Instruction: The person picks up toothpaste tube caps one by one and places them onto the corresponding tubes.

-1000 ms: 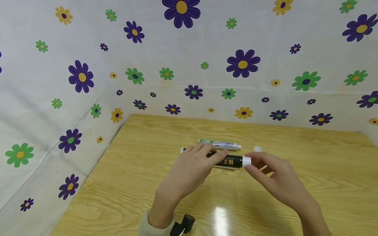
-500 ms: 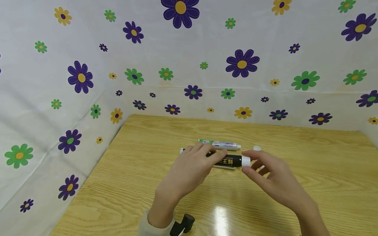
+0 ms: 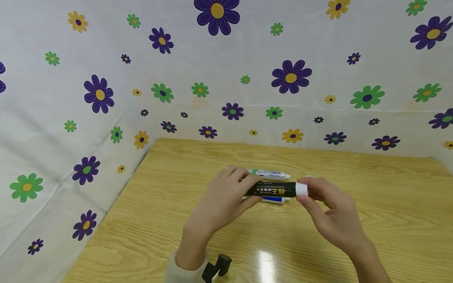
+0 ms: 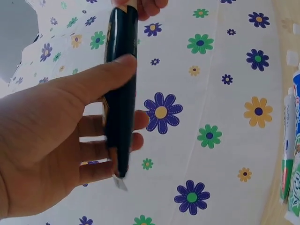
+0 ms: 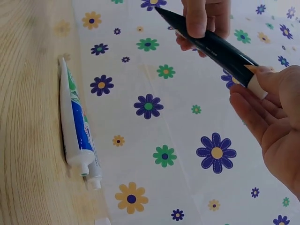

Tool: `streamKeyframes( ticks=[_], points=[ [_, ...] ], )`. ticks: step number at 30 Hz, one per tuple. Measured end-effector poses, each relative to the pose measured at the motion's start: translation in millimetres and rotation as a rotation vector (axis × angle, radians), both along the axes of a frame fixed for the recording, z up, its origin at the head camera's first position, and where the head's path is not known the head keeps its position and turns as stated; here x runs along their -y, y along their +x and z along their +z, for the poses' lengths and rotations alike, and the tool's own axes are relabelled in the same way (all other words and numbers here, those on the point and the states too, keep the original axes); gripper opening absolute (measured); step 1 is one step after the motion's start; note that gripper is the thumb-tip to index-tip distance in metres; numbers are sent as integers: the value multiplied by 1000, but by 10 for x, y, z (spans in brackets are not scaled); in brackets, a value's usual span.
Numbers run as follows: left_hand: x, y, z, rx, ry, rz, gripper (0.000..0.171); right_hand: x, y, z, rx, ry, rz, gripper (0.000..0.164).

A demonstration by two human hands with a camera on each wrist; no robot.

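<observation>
A black toothpaste tube (image 3: 272, 189) with gold lettering lies level between my hands, raised above the table. My left hand (image 3: 221, 200) grips its body, thumb on one side and fingers on the other, as the left wrist view shows. The tube's white cap (image 3: 302, 190) is pinched between thumb and fingers of my right hand (image 3: 336, 214). Below the tube lie two more toothpaste tubes: a blue, white and green one (image 5: 78, 119) and a slimmer white and green one (image 3: 272, 174). Both have bare nozzles. My left hand partly covers them in the head view.
Two loose white caps (image 4: 291, 58) lie on the table beyond the nozzles; in the head view my right hand mostly hides them. The wooden table (image 3: 159, 188) meets a flower-printed cloth (image 3: 247, 55) at its back and left.
The black tube has risen and moved slightly right with my left hand, uncovering more of the blue tube. My right fingers, loosened around the cap half a second ago, now pinch it again.
</observation>
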State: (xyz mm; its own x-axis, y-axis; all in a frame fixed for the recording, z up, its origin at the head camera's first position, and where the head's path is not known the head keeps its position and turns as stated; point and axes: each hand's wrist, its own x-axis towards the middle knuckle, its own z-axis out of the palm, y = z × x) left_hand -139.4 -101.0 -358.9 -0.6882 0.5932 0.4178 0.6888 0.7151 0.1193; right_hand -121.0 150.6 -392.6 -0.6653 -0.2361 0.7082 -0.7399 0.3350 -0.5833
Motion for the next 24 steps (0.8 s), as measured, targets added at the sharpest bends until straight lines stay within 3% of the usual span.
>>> streamKeyframes(
  ticks=[5, 8, 10, 16, 20, 24],
  points=[
    [73, -20, 3, 102, 12, 131, 45, -14, 27, 41, 15, -29, -28, 39],
    [142, -41, -12, 194, 59, 144, 43, -9, 24, 48, 14, -25, -25, 38],
    [203, -47, -10, 273, 139, 87, 39, -15, 23, 50, 13, -21, -25, 37],
    [401, -71, 15, 456, 377, -189, 40, -46, 18, 33, -44, -21, -49, 33],
    [491, -77, 28, 456, 411, -252, 46, -31, 12, 32, -38, -15, -27, 38],
    [481, -57, 53, 378, 422, -271, 44, -35, 27, 36, 22, -55, 15, 29]
  ],
)
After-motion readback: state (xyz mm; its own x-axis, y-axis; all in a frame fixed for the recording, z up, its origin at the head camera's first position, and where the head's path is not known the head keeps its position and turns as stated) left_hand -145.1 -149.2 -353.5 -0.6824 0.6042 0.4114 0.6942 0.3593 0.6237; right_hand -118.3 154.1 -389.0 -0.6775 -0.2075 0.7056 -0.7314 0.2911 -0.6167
